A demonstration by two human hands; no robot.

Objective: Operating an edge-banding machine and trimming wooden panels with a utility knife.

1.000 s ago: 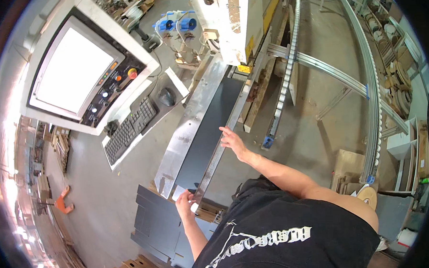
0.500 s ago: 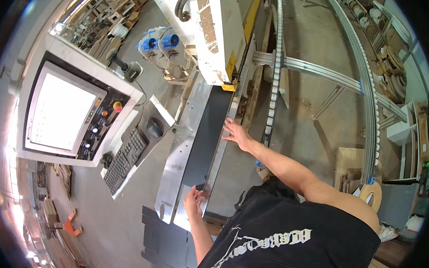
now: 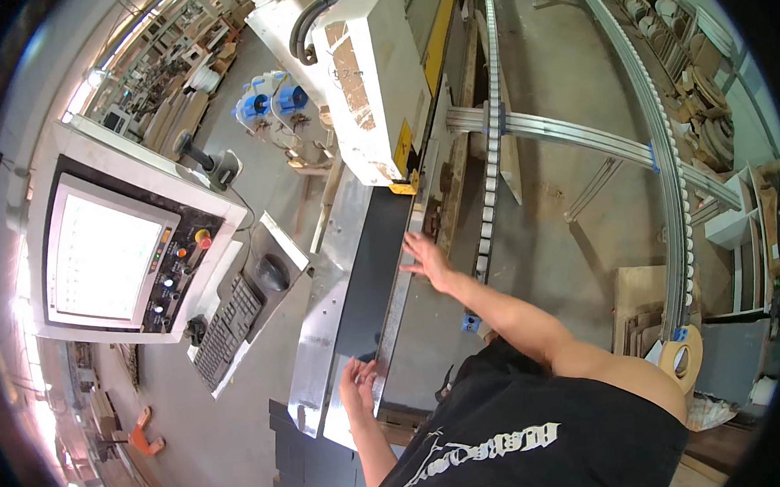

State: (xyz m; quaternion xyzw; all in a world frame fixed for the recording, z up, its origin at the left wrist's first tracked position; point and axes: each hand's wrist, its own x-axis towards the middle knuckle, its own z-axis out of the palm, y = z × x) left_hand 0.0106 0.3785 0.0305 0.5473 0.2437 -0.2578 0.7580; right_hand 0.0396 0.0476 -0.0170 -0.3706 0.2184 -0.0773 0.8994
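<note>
A long dark panel point(image 3: 370, 288) lies flat along the metal bed point(image 3: 318, 355) of a machine, its far end passing under the white machine housing point(image 3: 367, 88). At the panel's near end is my left hand point(image 3: 359, 386), palm partly turned up, with its fingers loosely bent and apart. Farther along, my right hand point(image 3: 427, 259) rests at the panel's right edge by the metal side rail point(image 3: 396, 308). Its fingers are spread and reach toward the panel. Neither hand grasps anything. Whether the left fingertips touch the panel I cannot tell.
On the left stand a control console point(image 3: 108, 256) with a lit screen, a keyboard point(image 3: 230, 330) and a mouse point(image 3: 273, 272). A roller conveyor frame point(image 3: 568, 131) stretches out on the right. Grey panels point(image 3: 317, 460) are stacked below the bed's near end. A tape roll point(image 3: 679, 360) sits at my right.
The view has shifted, so the machine and console appear lower in the picture. Both hands keep nearly the same places along the panel and hold the same shape.
</note>
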